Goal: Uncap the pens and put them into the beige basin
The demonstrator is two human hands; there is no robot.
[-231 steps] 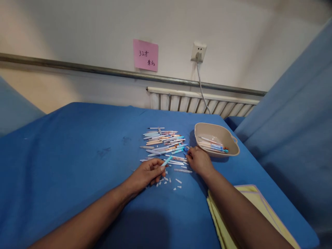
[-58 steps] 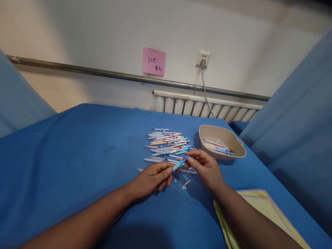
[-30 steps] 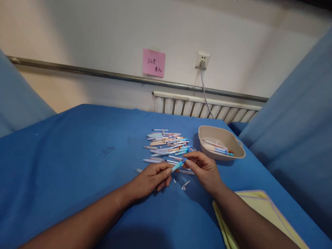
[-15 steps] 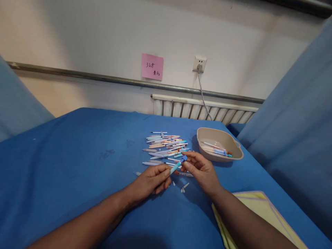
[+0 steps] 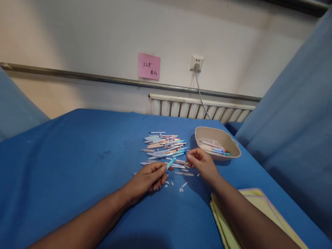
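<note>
My left hand (image 5: pixel 150 176) is closed round a light turquoise pen barrel (image 5: pixel 171 163), whose end points up and to the right. A small dark blue piece (image 5: pixel 186 152), perhaps a pen cap or clip, shows at the pinched fingertips of my right hand (image 5: pixel 202 163), apart from the barrel. Behind both hands lies a loose heap of pens and pen parts (image 5: pixel 163 143), with white, blue, orange and turquoise pieces. Several small white tips (image 5: pixel 182 188) are scattered on the blue cloth below the hands. A clear printed tube (image 5: pixel 184 173) lies between the hands.
A beige basket (image 5: pixel 234 152) with several pens inside stands on the right of the blue-covered table (image 5: pixel 77 166). Under my right forearm is a folded yellow cloth (image 5: pixel 255 204). A radiator (image 5: pixel 181 107), a metal rail and a plugged socket (image 5: pixel 197 64) are at the wall.
The blue piece has come off the end of the turquoise barrel. My right hand has moved a little to the right, away from my left hand.
</note>
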